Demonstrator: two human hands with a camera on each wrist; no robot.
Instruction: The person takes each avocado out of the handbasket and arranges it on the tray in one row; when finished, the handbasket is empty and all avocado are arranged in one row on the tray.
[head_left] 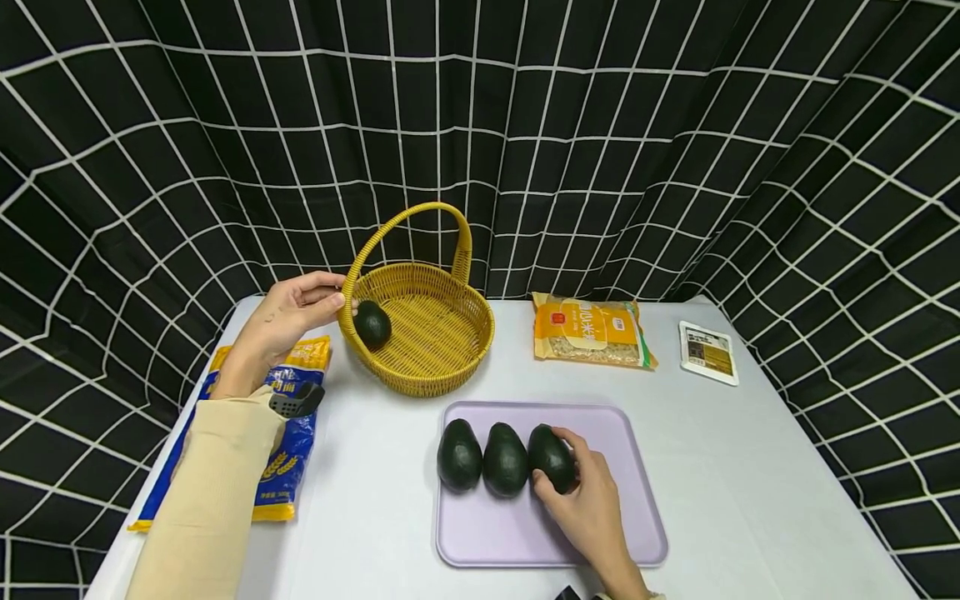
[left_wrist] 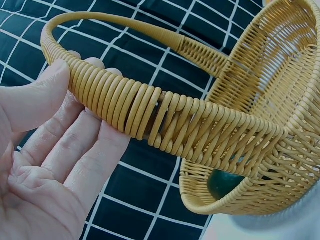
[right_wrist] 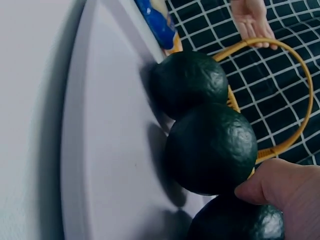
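Observation:
My left hand [head_left: 281, 321] holds the handle [left_wrist: 112, 107] of a yellow wicker basket [head_left: 423, 385], thumb on the near side and fingers behind. Inside the basket, at its left, lies a dark green avocado [head_left: 372, 325]. On a pale purple tray [head_left: 487, 533] sit three more avocados side by side: a left one [head_left: 460, 456], a middle one [head_left: 506, 460] and a right one [head_left: 550, 454]. My right hand [head_left: 592, 500] grips the right avocado between thumb and fingers. In the right wrist view the thumb [right_wrist: 265, 182] overlaps that avocado's top edge.
Under my left forearm lies a blue and yellow packet [head_left: 288, 446]. An orange grain bag [head_left: 592, 331] and a small white-edged pack [head_left: 708, 353] lie at the back right of the white table [head_left: 757, 492]. A black gridded curtain [head_left: 585, 167] surrounds it.

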